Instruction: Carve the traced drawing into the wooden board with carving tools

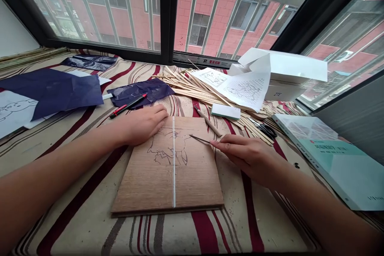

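A flat wooden board [144, 188] lies before me, with a dark line drawing [168, 152] on its upper half. Down its middle runs a narrow whitish strip [174, 184]; I cannot tell whether it is a groove or a laid piece. My left hand [147, 122] rests on the board's far left corner, palm down, fingers laid close together. Between the thumb and fingers of my right hand [252, 154] is a slim dark pointed tool [200, 139]. Its tip is at the drawing's right side, and whether it touches the wood is unclear.
Beyond the board lie a wooden-handled tool [208, 122], an eraser [225, 111], scissors [267, 130] and thin wooden strips [186, 88] under drawn paper [247, 88]. Pens [129, 106] and dark blue sheets [60, 88] are left, a book [333, 160] and white box [288, 72] right.
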A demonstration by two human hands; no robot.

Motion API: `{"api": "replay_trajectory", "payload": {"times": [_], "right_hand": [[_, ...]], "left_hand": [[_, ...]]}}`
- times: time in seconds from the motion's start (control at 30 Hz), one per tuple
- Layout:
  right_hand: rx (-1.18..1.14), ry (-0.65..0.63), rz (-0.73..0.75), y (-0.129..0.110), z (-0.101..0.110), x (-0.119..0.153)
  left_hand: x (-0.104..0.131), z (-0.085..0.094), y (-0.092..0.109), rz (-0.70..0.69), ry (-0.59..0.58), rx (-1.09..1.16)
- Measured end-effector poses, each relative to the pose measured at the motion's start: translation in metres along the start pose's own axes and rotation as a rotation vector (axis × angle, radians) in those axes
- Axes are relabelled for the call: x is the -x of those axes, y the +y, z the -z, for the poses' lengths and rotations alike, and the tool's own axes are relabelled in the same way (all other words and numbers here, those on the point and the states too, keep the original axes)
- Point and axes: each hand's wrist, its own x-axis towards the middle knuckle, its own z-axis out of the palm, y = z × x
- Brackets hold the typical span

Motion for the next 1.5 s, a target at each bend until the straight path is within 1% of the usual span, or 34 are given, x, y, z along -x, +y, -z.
{"api": "replay_trajectory", "payload": {"times": [0.1,0.2,0.3,0.37,0.43,0.5,0.53,0.63,0.73,0.8,0.9,1.03,1.07,1.17,1.23,1.3,1.4,1.43,1.5], "right_hand": [[-0.014,0.001,0.021,0.000,0.002,0.001],[-0.034,-0.013,0.005,0.000,0.001,0.002],[-0.023,0.016,-0.003,0.000,-0.003,0.002],[-0.029,0.023,0.017,0.001,-0.004,0.001],[-0.042,0.009,0.024,0.002,-0.003,0.001],[-0.048,-0.004,0.011,0.004,-0.002,0.001],[-0.047,-0.008,0.007,0.004,-0.002,0.001],[-0.032,0.002,-0.009,0.002,-0.002,0.001],[-0.019,0.005,0.004,-0.001,-0.001,-0.002],[-0.022,0.006,0.017,-0.004,0.000,-0.004],[-0.011,0.027,0.027,-0.006,0.001,-0.006],[-0.049,0.005,0.025,-0.004,-0.002,-0.006],[-0.061,0.018,0.021,-0.004,-0.003,-0.005],[-0.071,0.030,0.020,-0.002,-0.005,-0.005],[-0.080,0.007,0.027,-0.002,-0.003,-0.006],[-0.091,-0.010,0.033,-0.002,0.000,-0.005],[-0.069,0.000,0.024,-0.001,0.002,-0.003],[-0.053,-0.002,0.022,-0.001,0.002,-0.003],[-0.036,-0.003,0.021,-0.001,0.001,-0.003]], "left_hand": [[0.000,0.000,-0.002,0.041,-0.025,-0.008],[-0.001,0.001,-0.003,0.110,-0.082,-0.034],[-0.002,0.002,0.000,0.261,-0.124,-0.049],[-0.002,0.001,0.004,0.393,-0.112,-0.072],[0.000,0.001,0.007,0.496,-0.075,-0.095],[0.001,0.002,0.011,0.554,-0.056,-0.100],[0.001,0.002,0.012,0.565,-0.070,-0.094],[0.000,0.002,0.013,0.552,-0.097,-0.096],[-0.001,0.002,0.013,0.542,-0.082,-0.116],[-0.002,0.002,0.012,0.542,-0.102,-0.112],[-0.003,0.002,0.011,0.499,-0.132,-0.118],[-0.004,0.003,0.011,0.486,-0.124,-0.155],[-0.003,0.003,0.011,0.482,-0.135,-0.154],[-0.002,0.003,0.010,0.431,-0.171,-0.126],[-0.005,0.004,0.007,0.387,-0.172,-0.101],[-0.013,0.004,0.000,0.350,-0.154,-0.070],[-0.039,0.005,-0.013,0.333,-0.081,-0.020],[-0.049,0.005,-0.018,0.345,-0.031,-0.015],[-0.069,0.005,-0.026,0.382,0.082,-0.072]]}}
